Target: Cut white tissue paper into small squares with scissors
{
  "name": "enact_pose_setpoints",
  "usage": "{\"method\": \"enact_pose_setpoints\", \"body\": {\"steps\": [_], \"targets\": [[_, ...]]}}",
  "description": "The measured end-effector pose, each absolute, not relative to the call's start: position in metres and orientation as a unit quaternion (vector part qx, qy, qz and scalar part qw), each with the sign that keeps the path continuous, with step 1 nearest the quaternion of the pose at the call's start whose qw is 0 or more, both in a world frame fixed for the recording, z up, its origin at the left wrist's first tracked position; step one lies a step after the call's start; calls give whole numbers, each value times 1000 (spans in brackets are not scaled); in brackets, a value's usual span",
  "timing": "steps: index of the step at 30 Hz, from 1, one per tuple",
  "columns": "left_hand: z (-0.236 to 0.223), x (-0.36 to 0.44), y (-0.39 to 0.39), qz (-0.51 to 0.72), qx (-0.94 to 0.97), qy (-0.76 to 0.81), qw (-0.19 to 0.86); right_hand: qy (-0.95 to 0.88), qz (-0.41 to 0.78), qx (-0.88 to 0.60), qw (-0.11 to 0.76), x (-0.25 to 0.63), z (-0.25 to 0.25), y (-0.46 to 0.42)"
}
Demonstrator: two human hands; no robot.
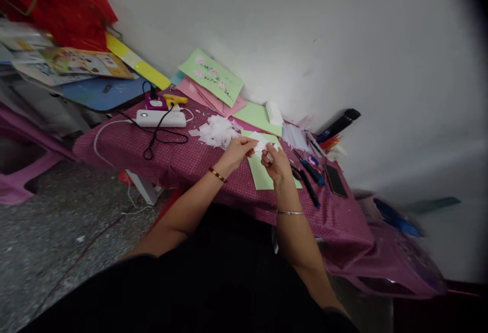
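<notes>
My left hand (239, 151) pinches one edge of a small white piece of tissue paper (260, 142). On its other side, my right hand (275, 160) is closed on the same piece, with some white crumpled bits showing between the fingers. Both hands are held above a light green sheet of paper (263, 179) on the table. Left of them lies a heap of torn white tissue pieces (218, 130). Just right of my right hand are a black pen-like tool (309, 188) and a blue-handled tool (313, 171).
A green card with pink flowers (213, 76) leans near the wall over pink sheets. A white power strip (162, 118) with black cord lies left. A white roll (273, 113), white sticks (295, 137) and a phone (335, 180) lie on the checked tablecloth (183, 155).
</notes>
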State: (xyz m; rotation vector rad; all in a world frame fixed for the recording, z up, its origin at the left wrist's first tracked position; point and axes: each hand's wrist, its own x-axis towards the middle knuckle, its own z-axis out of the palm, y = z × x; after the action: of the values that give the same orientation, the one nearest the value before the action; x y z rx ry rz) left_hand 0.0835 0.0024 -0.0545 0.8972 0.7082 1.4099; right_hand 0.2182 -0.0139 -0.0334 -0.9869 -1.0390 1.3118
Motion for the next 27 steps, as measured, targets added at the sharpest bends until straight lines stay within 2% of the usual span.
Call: {"method": "enact_pose_setpoints", "body": {"steps": [6, 11, 18, 23, 27], "targets": [[-50, 80, -5, 641, 376, 304, 596, -429, 576, -419, 556, 219, -38, -15], [-53, 96, -12, 631, 490, 333, 501, -430, 563, -420, 567, 216, -43, -15], [-52, 88, -4, 646, 469, 371, 474, -474, 645, -388, 458, 231, -39, -41], [-43, 91, -10, 614, 529, 352, 467, -455, 652, -374, 478, 234, -46, -28], [-33, 88, 10, 539, 634, 352, 429, -435, 681, -344, 479, 236, -43, 0]]}}
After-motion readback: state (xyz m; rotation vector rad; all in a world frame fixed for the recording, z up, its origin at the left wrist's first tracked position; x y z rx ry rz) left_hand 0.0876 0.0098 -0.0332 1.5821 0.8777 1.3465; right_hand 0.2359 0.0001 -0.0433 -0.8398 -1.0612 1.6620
